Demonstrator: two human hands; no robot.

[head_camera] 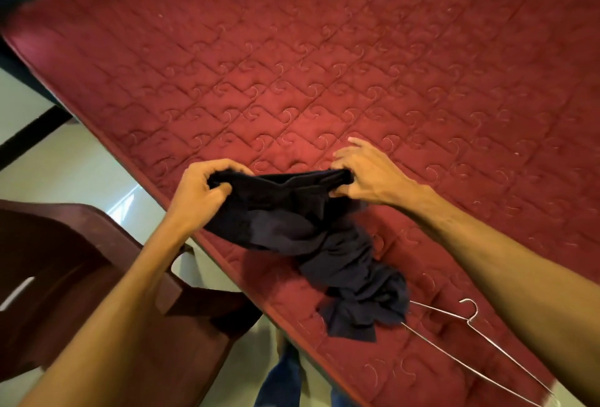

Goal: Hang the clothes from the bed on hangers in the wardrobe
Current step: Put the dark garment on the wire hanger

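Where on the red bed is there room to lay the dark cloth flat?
The mattress beyond the left hand and right hand, up to its far edge, is bare. The near edge is crowded: the dark garment they grip trails down onto the wire hanger.

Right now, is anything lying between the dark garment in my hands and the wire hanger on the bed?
Nothing visible does. The left hand and right hand grip the garment over the bed, and its loose end already covers one tip of the hanger. The wardrobe is out of view.
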